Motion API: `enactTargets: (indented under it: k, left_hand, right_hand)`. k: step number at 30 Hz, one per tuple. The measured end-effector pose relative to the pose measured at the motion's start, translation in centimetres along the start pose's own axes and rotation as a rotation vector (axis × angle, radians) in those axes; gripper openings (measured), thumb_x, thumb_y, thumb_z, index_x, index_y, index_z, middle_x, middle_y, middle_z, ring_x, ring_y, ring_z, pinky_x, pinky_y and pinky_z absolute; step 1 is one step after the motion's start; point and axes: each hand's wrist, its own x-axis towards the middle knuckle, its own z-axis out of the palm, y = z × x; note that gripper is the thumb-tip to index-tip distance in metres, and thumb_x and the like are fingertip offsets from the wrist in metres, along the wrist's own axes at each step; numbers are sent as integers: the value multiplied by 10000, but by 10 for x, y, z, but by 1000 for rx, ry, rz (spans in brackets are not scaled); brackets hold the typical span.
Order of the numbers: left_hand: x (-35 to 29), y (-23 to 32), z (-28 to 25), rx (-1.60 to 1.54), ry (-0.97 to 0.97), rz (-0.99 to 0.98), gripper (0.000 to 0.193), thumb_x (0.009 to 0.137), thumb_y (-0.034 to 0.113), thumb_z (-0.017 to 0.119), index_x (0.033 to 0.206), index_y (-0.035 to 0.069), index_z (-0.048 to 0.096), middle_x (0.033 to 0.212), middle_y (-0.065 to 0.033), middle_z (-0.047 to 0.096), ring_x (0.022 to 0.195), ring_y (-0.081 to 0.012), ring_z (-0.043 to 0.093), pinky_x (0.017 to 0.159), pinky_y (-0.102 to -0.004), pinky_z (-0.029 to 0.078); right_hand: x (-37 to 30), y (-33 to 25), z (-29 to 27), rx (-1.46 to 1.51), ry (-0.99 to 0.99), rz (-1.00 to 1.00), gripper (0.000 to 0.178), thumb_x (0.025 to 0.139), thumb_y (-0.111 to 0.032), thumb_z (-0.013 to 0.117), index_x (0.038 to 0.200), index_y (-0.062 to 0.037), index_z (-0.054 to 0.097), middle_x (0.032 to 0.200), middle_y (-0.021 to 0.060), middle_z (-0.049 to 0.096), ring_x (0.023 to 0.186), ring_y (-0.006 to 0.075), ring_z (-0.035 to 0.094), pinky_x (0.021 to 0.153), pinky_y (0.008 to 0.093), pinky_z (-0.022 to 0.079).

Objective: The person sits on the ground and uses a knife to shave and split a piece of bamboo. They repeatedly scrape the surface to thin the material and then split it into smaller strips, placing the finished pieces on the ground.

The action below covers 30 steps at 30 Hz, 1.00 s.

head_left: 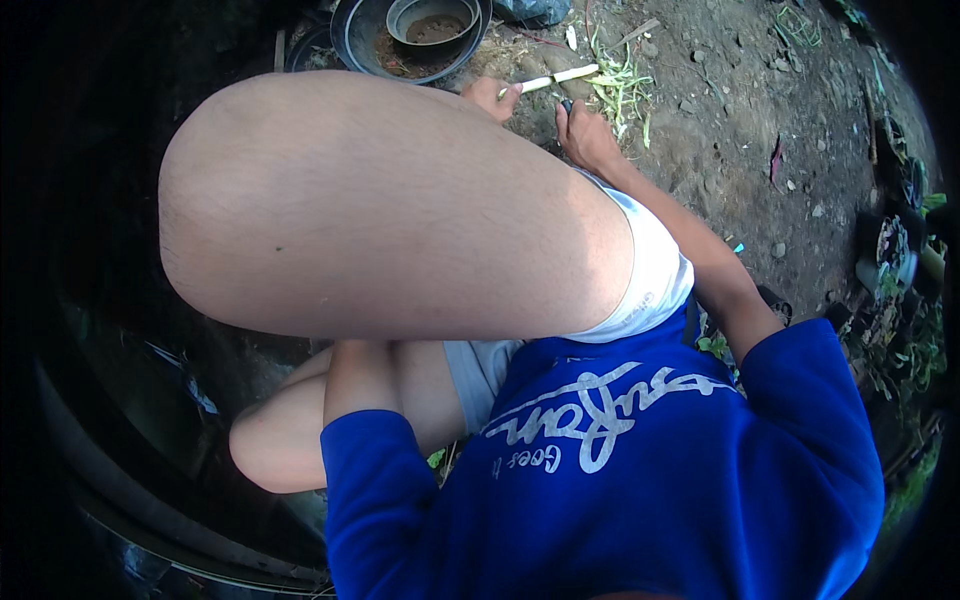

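Beyond my raised leg, my left hand (493,98) is closed around one end of a pale, whitish stalk (556,79), which points away to the right. The stalk's far end lies over a loose heap of thin green and pale peelings (624,92) on the ground. Just right of and nearer than the left hand, my right hand (590,137) is closed on a small tool with a dark handle (567,105). Its blade, if there is one, cannot be made out. My leg hides most of the left forearm and part of the left hand.
A large dark basin (345,38) with a smaller metal bowl (398,22) inside stands at the far left, with brownish matter in both. A dark plastic bag (535,10) lies beside it. Bare soil (740,120) with pebbles stretches right, toward plants and litter (895,260).
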Motion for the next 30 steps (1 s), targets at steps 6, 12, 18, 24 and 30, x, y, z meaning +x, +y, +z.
enactTargets:
  k: [6, 12, 18, 24, 30]
  left_hand:
    - [-1, 5, 6, -482, -87, -192, 495, 1099, 370, 542, 1034, -87, 720, 525, -32, 494, 445, -137, 478, 473, -339, 415]
    - [-1, 12, 6, -727, -83, -354, 528, 1115, 366, 513, 1040, -132, 671, 533, -10, 405, 452, -119, 365, 479, -328, 375]
    - [-5, 17, 4, -771, -99, -374, 538, 1115, 387, 505, 1039, -116, 678, 543, -8, 425, 470, -120, 391, 485, -322, 375]
    - [-11, 15, 2, -590, -158, -332, 565, 1111, 446, 490, 1060, -75, 703, 562, -23, 529, 502, -133, 545, 490, -306, 413]
    - [-2, 1, 5, -252, -148, -183, 580, 1079, 521, 521, 997, -9, 744, 556, -39, 543, 503, -137, 540, 502, -330, 414]
  right_hand:
    - [5, 8, -8, -155, 23, -23, 442, 1091, -426, 486, 1053, 10, 549, 774, 334, 688, 758, 552, 689, 692, 641, 547]
    - [0, -4, -16, 224, 196, -68, 354, 1098, -349, 499, 1094, 5, 519, 756, 256, 707, 676, 489, 698, 632, 581, 543]
    - [-6, -4, -9, 342, 266, -182, 371, 1095, -340, 500, 1077, 30, 511, 750, 310, 683, 710, 543, 676, 662, 622, 532]
    - [2, 6, 3, -15, -25, 41, 477, 1091, -439, 452, 1088, 29, 544, 814, 380, 682, 821, 598, 677, 761, 663, 548]
    - [6, 10, -11, -237, -26, -4, 461, 1096, -465, 450, 1107, -18, 560, 798, 286, 720, 784, 472, 737, 707, 586, 583]
